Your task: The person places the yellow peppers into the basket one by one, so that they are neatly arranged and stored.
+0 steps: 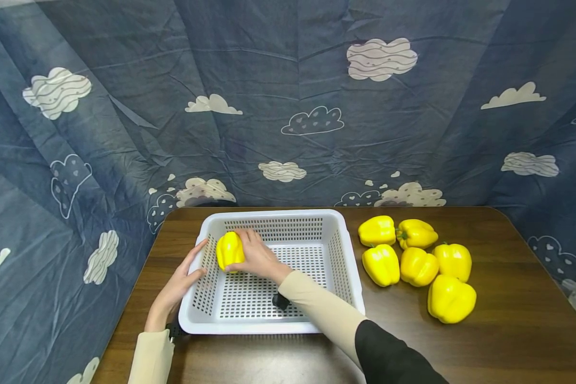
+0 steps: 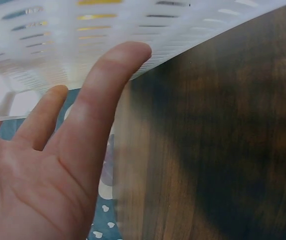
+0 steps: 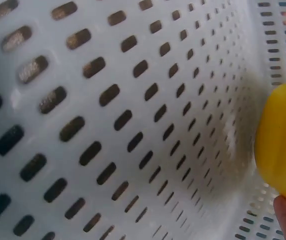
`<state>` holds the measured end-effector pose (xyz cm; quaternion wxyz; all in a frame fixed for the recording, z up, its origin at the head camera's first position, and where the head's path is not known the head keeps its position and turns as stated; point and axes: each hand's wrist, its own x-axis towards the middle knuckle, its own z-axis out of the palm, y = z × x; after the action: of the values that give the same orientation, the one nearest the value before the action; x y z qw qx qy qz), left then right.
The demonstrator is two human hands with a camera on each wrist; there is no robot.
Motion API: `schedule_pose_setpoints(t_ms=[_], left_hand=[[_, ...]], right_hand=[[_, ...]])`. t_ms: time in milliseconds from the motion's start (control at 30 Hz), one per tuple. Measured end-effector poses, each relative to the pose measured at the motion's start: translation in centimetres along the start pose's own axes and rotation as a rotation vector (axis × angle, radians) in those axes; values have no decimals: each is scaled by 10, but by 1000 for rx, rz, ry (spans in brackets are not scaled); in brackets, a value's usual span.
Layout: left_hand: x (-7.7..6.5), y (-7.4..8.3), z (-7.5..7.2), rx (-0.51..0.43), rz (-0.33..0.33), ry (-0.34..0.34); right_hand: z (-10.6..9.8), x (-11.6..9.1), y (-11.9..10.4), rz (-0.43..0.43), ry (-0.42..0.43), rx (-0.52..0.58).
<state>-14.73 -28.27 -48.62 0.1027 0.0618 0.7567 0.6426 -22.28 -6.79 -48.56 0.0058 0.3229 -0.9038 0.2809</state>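
A white perforated plastic basket stands on the wooden table. Inside its left end, my right hand grips a yellow bell pepper between thumb and fingers. The right wrist view shows this pepper at the right edge, beside the slotted wall, with one fingertip at its underside. My left hand is at the basket's left side, fingers extended along the rim. In the left wrist view, the left hand has its thumb and fingers straight against the basket's outer wall, with yellow showing through the slots.
Several yellow bell peppers lie grouped on the table to the right of the basket. A dark blue cloth with cloud prints hangs behind the table and down its left side.
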Motion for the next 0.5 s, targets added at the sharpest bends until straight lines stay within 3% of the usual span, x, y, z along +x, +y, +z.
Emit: schedule_pose_setpoints(t_ms=[500], left_hand=[[0, 0, 1, -8, 5, 0]], right_hand=[[3, 2, 0, 48, -41, -34]])
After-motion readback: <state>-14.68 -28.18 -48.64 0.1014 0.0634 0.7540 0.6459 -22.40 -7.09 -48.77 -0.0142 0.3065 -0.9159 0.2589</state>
